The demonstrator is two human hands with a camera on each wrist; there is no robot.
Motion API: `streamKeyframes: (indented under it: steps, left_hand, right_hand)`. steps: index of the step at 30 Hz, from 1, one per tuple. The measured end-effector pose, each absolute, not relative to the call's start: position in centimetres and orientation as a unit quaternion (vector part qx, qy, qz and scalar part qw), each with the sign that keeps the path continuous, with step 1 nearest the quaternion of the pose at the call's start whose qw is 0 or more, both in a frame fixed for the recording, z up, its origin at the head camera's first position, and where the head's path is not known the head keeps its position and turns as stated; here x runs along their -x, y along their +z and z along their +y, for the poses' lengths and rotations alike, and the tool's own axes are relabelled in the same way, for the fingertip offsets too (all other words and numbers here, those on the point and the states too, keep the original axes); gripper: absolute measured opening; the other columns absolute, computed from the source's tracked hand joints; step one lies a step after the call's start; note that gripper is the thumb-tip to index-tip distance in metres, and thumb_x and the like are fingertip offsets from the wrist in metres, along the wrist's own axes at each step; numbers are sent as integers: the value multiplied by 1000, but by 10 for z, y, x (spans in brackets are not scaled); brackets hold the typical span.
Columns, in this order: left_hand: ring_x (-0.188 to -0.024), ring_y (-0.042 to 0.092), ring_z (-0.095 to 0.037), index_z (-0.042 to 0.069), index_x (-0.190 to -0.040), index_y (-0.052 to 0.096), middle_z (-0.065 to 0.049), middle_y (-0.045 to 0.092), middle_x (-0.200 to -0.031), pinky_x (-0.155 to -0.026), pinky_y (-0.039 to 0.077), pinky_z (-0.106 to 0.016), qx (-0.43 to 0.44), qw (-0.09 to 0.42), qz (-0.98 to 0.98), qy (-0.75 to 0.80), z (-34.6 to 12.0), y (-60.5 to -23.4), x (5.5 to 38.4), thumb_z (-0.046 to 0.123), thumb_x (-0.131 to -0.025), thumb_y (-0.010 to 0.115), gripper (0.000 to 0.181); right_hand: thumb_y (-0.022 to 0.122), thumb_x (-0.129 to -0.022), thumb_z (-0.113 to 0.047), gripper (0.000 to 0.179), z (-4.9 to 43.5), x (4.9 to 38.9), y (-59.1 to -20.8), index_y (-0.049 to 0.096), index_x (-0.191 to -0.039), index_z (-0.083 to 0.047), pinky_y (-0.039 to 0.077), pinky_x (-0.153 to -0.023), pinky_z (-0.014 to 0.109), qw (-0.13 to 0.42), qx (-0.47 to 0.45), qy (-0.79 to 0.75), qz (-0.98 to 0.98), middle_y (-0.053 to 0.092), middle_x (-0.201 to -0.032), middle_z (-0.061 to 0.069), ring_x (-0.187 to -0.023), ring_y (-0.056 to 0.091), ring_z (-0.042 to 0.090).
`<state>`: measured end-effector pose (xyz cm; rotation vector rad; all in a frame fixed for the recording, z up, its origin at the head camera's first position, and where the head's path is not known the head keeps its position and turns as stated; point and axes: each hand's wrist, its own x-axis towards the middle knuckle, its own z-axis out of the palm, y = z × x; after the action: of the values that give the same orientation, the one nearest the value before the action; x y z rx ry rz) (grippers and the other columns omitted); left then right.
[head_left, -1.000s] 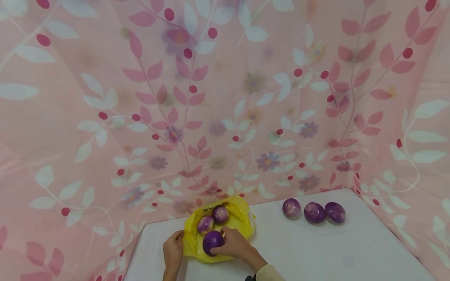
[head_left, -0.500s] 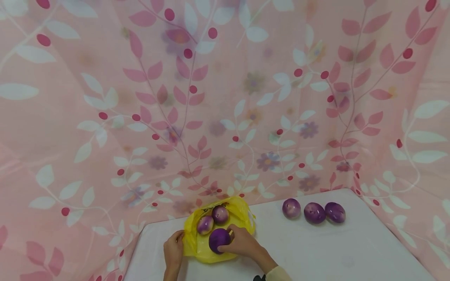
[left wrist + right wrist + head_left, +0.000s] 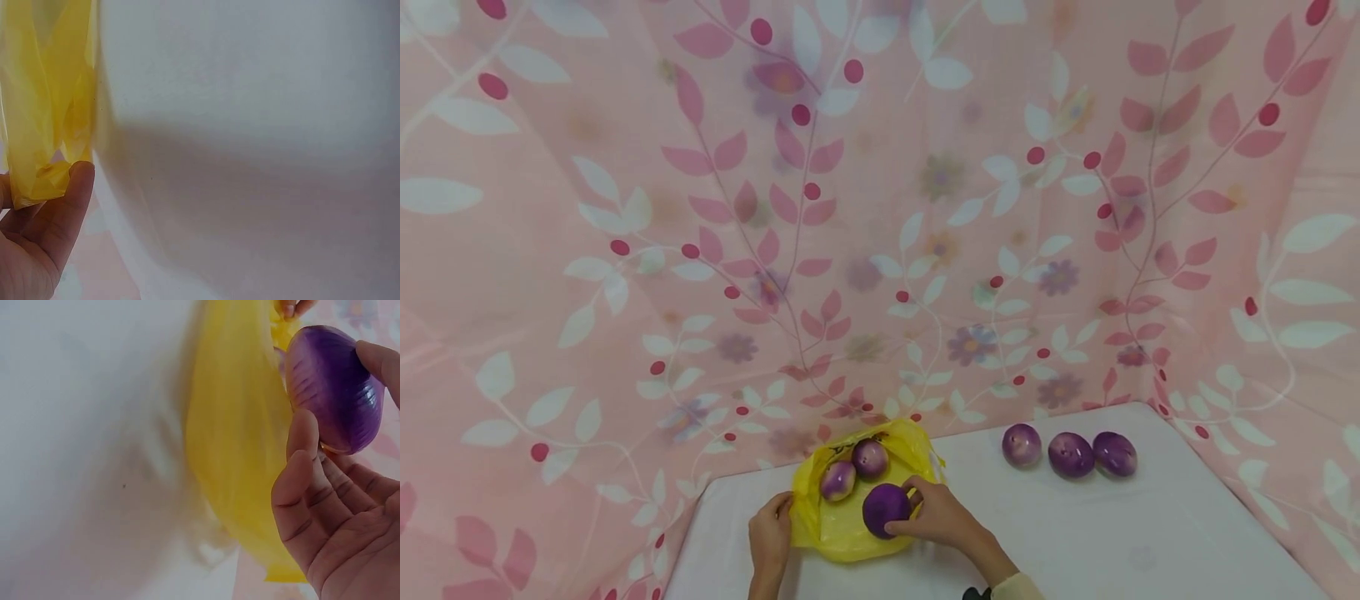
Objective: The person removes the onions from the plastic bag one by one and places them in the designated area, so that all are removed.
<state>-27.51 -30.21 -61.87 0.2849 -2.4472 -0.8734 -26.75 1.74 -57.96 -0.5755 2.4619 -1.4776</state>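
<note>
My left hand (image 3: 770, 533) pinches the left edge of a yellow plastic bag (image 3: 850, 542), whose mouth gapes on the white table; the left wrist view has the crumpled bag edge (image 3: 53, 178) between fingers and thumb. A glossy, ridged purple onion (image 3: 885, 510) is in my right hand (image 3: 942, 517), over the front right of the bag's opening. Seen from the right wrist, thumb and fingertips grip the onion (image 3: 337, 390) by its ends, beside the bag's yellow side (image 3: 237, 425). Two paler onions, one left (image 3: 838, 481) and one right (image 3: 870, 458), lie inside the bag.
Three more purple onions stand in a row at the table's back right: a paler one (image 3: 1022, 445), a middle one (image 3: 1071, 455) and an end one (image 3: 1116, 454). A pink leaf-patterned curtain (image 3: 880, 250) hangs right behind the white table (image 3: 1112, 533).
My right hand has drawn the onion rightward across the bag's opening, away from the two onions inside. The left hand keeps its hold on the bag edge, nearly unmoved.
</note>
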Motion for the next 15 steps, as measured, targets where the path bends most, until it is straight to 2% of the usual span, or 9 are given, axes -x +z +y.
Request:
streamKeyframes:
  steps: [15]
  left_hand:
    - [-89, 70, -36, -3, -99, 75, -18, 73, -95, -76, 55, -51, -96, 279, -900, -321, -300, -620, 274, -4, -91, 65, 13]
  right_hand:
    - [82, -77, -46, 59, 56, 268, -585, 57, -117, -10, 54, -64, 28, 83, 200, -521, 825, 68, -96, 2, -75, 65, 14]
